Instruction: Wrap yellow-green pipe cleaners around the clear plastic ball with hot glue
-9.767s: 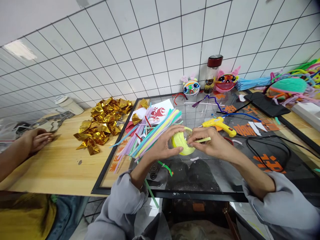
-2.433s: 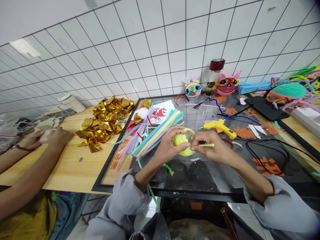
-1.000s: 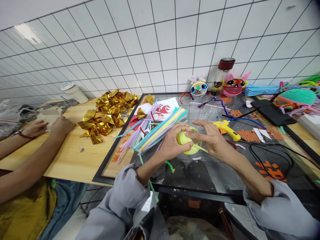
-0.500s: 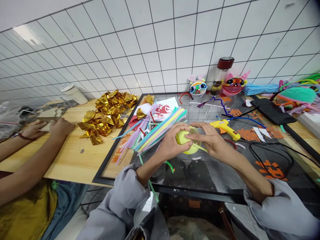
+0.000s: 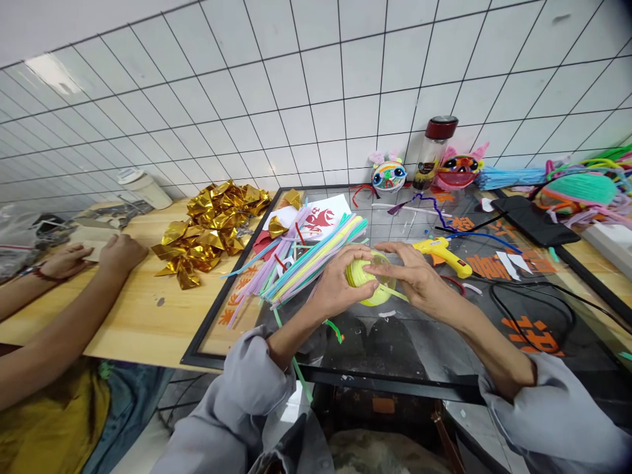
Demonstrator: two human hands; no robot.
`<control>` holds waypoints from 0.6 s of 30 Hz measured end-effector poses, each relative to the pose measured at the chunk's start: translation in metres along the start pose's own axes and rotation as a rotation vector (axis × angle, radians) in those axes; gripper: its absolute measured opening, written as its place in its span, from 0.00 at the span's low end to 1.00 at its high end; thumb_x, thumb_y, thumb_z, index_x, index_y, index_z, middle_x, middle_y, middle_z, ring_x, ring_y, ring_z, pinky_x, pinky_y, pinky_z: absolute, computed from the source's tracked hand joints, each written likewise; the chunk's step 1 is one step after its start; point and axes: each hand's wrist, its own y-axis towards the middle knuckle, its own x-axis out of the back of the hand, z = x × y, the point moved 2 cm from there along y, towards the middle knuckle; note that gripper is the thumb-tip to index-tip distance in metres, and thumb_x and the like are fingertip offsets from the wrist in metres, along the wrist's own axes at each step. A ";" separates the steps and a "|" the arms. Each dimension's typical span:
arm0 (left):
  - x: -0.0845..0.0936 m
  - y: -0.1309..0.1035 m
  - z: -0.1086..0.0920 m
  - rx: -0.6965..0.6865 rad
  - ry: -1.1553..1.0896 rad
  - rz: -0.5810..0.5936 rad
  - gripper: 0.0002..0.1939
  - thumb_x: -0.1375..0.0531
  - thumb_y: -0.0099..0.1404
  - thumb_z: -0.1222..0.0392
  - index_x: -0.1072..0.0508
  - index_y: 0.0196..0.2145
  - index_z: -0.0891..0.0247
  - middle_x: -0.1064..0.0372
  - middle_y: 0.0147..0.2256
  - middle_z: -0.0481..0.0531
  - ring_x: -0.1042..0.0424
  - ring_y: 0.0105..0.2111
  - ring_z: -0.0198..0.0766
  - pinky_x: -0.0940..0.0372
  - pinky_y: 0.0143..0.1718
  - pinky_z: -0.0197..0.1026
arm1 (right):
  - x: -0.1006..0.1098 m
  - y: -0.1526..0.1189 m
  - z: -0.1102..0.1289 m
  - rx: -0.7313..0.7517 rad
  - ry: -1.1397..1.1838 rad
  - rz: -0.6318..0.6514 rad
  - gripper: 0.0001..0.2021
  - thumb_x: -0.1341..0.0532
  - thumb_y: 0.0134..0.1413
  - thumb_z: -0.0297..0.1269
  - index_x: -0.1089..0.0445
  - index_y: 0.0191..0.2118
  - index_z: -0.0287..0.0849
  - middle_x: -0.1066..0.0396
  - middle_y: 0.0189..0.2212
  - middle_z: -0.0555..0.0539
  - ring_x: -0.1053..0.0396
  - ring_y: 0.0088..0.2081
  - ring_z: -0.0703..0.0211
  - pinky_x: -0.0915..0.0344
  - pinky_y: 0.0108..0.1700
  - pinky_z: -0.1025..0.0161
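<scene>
Both hands are together around a round, clear-walled piece wound with yellow pipe cleaner point(image 5: 359, 273), over the dark glass board. My left hand point(image 5: 340, 282) is closed round its left side, with the thumb in front and fingers over the top. My right hand point(image 5: 413, 271) grips the right side, its fingertips pressing on the yellow winding. A loose yellow end point(image 5: 394, 293) sticks out to the right beneath the right fingers. Part of the piece is hidden behind the fingers. Just left of my hands lies a bundle of pastel pipe cleaners point(image 5: 316, 258).
Right of my hands lies a yellow glue gun point(image 5: 447, 255) with a black cord. Behind stand two decorated balls point(image 5: 389, 174) and a bottle point(image 5: 430, 158). A black phone-like slab point(image 5: 536, 220) lies right. Gold foil pieces point(image 5: 212, 220) and a co-worker's hands point(image 5: 121, 253) are left.
My hands keep nearly the same grip on the yellow-wound piece. The view has shifted slightly. The co-worker's left hand has moved slightly away from the other hand.
</scene>
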 end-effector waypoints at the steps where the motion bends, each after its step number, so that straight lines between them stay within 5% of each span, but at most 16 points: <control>1: 0.000 0.000 0.000 0.000 0.002 -0.001 0.18 0.33 0.55 0.64 0.27 0.45 0.61 0.26 0.51 0.58 0.26 0.54 0.47 0.33 0.58 0.52 | 0.000 0.000 0.000 -0.005 -0.009 -0.001 0.25 0.49 0.66 0.24 0.26 0.57 0.57 0.33 0.60 0.41 0.35 0.61 0.48 0.35 0.59 0.42; 18: -0.001 -0.001 0.000 -0.021 0.020 0.002 0.18 0.33 0.55 0.63 0.27 0.45 0.62 0.27 0.51 0.59 0.26 0.54 0.47 0.32 0.59 0.52 | 0.001 0.004 0.008 0.134 -0.142 -0.053 0.17 0.47 0.69 0.30 0.21 0.49 0.52 0.31 0.59 0.39 0.34 0.59 0.47 0.34 0.54 0.45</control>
